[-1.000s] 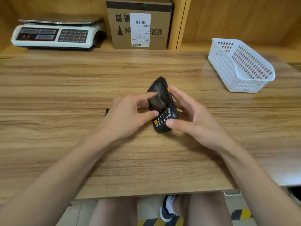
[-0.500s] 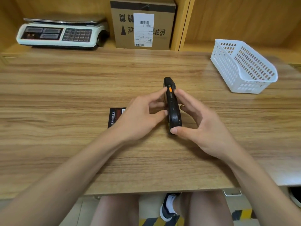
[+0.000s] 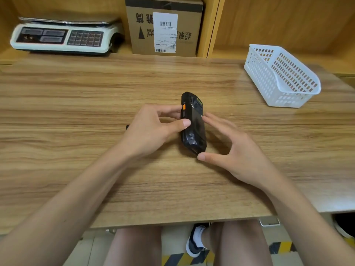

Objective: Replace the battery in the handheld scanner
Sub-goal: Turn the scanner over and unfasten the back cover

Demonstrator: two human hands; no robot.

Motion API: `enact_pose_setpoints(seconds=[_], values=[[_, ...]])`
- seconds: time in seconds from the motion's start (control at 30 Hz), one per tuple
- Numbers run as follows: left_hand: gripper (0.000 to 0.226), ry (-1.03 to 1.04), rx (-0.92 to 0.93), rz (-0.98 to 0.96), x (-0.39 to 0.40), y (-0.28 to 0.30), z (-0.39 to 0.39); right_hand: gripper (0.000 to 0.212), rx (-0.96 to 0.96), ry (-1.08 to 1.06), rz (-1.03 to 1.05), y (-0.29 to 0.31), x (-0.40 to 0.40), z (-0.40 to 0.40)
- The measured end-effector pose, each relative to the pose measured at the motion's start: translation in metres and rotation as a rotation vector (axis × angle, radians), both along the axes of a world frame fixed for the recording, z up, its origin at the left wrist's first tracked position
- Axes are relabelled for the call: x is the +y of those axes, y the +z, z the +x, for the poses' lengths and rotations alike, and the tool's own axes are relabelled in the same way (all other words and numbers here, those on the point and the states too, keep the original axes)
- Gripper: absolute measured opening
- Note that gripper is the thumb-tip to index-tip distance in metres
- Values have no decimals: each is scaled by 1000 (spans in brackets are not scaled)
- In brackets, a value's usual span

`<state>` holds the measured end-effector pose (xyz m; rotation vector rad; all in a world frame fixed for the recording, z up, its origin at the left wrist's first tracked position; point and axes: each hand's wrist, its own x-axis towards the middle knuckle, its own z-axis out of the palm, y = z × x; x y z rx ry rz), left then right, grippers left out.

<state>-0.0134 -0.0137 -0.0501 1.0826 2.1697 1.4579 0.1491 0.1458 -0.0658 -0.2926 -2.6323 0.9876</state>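
Below the desk edge: bare knees, one foot in a black-and-white sneaker (image 3: 194,244) with a white sock, yellow-black hazard tape on the floor. Both forearms reach forward over the light wood-grain desk (image 3: 76,150).

Mid-desk: black rugged handheld scanner (image 3: 192,123), tipped up on its long edge, back side facing up-right, orange side button on the left-facing edge. Lower end sits at or just above the desk surface; cannot tell if it touches.

Left hand (image 3: 151,129) grips the scanner from the left, thumb tip pressed on the side just below the orange button, index finger behind the top part. Right hand (image 3: 236,150) is spread open on the right side: thumb tip touching the scanner's bottom corner, fingertips on or just beside the back cover. Not a closed grip.

Small dark flat corner of something (image 3: 127,127) pokes out from behind the left hand; can't identify it.

Far right: empty-looking white perforated plastic basket (image 3: 280,77), well apart from the scanner.

Back shelf: white electronic weighing scale (image 3: 63,37) on the left, brown cardboard box (image 3: 165,27) with a white barcode label beside it.
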Motion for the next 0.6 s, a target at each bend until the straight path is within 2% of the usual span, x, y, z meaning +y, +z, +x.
enact_pose_setpoints(seconds=[0.1, 0.23, 0.33, 0.4, 0.47, 0.53, 0.6], values=[[32, -28, 28, -53, 0, -7, -3, 87, -86, -106, 11, -5, 5, 4], [53, -27, 69, -156, -1, -10, -2, 91, -109, -145, -21, -6, 4, 8], [40, 7, 233, -279, -1, -8, 4, 88, -83, -137, -13, -6, 4, 12], [29, 16, 307, -277, -1, -6, 6, 87, -70, -139, 1, -8, 6, 15], [23, 35, 304, -240, 0, -6, 8, 85, -57, -130, 48, -9, 6, 17], [22, 55, 319, -226, 2, -8, 8, 82, -40, -120, 106, -10, 5, 19], [33, 47, 367, -251, 2, -10, 7, 80, -19, -117, 140, -10, 3, 19]])
